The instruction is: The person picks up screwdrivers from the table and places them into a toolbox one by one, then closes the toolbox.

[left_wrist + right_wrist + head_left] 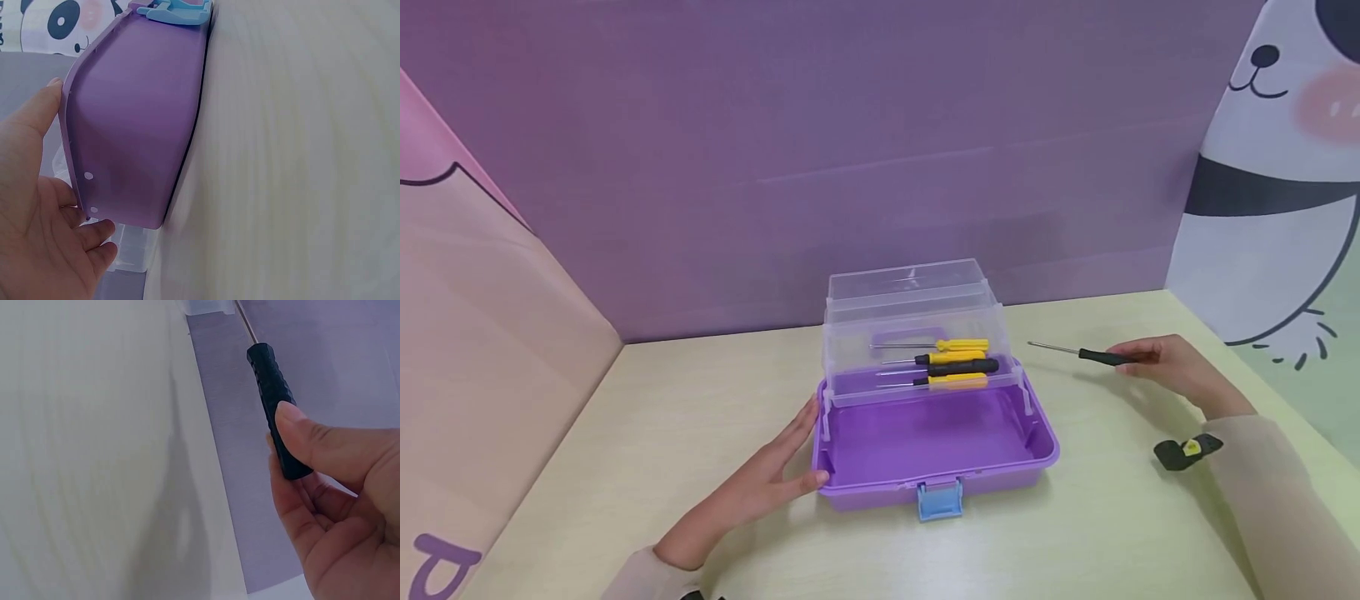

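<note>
A purple toolbox with a raised clear lid stands on the table. My left hand rests against its left end, thumb at the front corner and fingers along the side. In the left wrist view, the thumb touches the rim of the purple wall, fingertips at the far corner. Right of the box, my right hand holds a black-handled screwdriver above the table. Thumb and fingers pinch the end of its handle, and the shaft points left toward the box.
Several screwdrivers with yellow handles or a black handle lie in a row at the box's clear upper part. A blue latch hangs at the front. Behind the pale table rises a purple backdrop.
</note>
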### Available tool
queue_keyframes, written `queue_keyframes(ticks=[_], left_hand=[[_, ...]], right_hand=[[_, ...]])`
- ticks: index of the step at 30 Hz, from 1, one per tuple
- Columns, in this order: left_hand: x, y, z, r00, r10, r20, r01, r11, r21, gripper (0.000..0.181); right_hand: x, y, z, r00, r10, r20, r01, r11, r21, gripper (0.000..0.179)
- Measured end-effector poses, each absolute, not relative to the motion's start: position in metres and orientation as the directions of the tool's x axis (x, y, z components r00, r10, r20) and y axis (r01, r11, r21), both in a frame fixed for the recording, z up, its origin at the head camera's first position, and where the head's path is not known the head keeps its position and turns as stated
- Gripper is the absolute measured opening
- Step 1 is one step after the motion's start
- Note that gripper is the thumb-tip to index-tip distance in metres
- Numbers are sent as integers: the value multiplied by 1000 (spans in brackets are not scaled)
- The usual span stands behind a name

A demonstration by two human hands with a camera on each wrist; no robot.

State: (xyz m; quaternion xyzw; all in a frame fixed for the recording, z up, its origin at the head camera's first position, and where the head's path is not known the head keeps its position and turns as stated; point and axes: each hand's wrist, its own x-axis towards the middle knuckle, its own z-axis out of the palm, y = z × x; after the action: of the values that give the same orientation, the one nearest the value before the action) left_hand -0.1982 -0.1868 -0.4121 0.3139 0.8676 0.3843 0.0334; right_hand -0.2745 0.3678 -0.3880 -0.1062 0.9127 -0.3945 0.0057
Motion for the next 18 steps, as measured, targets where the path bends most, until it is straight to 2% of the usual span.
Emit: queue_keyframes(ticks=[18], left_hand=[[-197,-187,-410,-815,556,164,500,530,685,87]], right_hand=[[-265,369,-377,-964,-214,155,-256,611,-749,37]])
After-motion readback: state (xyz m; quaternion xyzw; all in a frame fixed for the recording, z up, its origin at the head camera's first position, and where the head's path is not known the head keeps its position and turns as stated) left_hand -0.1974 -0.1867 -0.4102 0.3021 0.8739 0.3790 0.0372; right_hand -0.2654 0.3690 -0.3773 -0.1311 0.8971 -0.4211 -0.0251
